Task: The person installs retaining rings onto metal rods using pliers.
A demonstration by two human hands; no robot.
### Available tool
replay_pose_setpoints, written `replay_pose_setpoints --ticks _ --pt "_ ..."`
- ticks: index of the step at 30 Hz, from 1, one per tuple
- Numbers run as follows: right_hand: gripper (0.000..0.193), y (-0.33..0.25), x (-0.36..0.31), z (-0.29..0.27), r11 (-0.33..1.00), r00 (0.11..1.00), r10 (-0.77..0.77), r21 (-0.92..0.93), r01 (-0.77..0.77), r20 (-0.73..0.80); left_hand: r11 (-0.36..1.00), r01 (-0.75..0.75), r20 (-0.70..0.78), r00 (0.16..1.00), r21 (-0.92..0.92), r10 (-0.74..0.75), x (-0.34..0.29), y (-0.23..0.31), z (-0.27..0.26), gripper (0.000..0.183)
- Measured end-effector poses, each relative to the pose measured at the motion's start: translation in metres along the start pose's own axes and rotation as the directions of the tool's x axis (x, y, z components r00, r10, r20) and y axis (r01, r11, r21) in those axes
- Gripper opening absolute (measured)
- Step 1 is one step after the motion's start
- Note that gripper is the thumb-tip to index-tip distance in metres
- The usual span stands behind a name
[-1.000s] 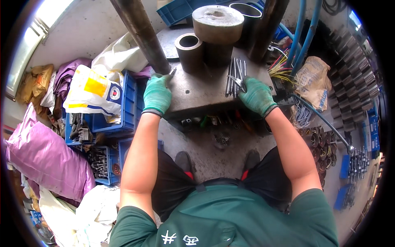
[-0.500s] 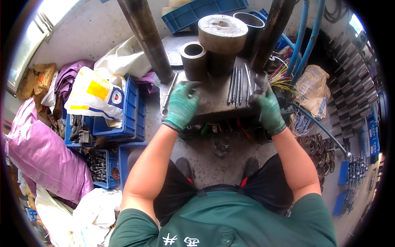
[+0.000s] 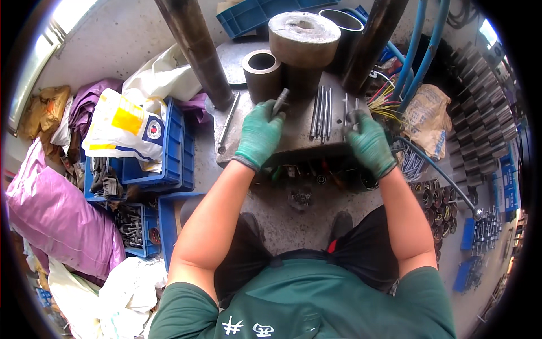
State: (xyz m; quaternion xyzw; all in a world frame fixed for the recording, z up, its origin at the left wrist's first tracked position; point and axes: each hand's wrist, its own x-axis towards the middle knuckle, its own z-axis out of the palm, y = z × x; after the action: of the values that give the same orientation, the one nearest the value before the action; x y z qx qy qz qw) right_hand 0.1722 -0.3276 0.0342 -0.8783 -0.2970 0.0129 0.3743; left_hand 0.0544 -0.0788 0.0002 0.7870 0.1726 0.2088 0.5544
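On the steel plate (image 3: 293,133) I see my left hand (image 3: 258,134) grasping a short metal pin (image 3: 280,101), while my right hand (image 3: 370,142) closes around a thin rod (image 3: 355,110) beside the row of rods (image 3: 322,112).

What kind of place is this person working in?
Probably a metal workshop or small factory. Thin steel rods lie on a heavy metal plate, thick steel cylinders stand behind, and blue crates hold small parts.
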Motion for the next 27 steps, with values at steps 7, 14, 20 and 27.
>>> replay_pose_setpoints --ticks 7,14,20,27 --pt "0.038 0.071 0.033 -0.005 0.905 0.971 0.211 0.354 -0.237 0.111 0.679 -0.242 0.224 0.968 0.693 0.116 -0.002 0.011 0.022 0.038" --pt "0.030 0.048 0.026 -0.011 0.835 0.959 0.265 0.473 -0.281 0.102 0.605 -0.327 0.326 0.938 0.726 0.116 -0.008 0.005 0.020 0.037" --pt "0.028 0.048 0.027 -0.006 0.789 0.942 0.207 0.524 -0.321 0.264 0.680 -0.306 0.241 0.951 0.666 0.193 -0.004 -0.003 0.021 0.037" --pt "0.026 0.048 0.023 -0.014 0.694 0.949 0.233 0.647 -0.317 0.214 0.645 -0.308 0.317 0.943 0.700 0.107 -0.007 0.009 0.021 0.033"
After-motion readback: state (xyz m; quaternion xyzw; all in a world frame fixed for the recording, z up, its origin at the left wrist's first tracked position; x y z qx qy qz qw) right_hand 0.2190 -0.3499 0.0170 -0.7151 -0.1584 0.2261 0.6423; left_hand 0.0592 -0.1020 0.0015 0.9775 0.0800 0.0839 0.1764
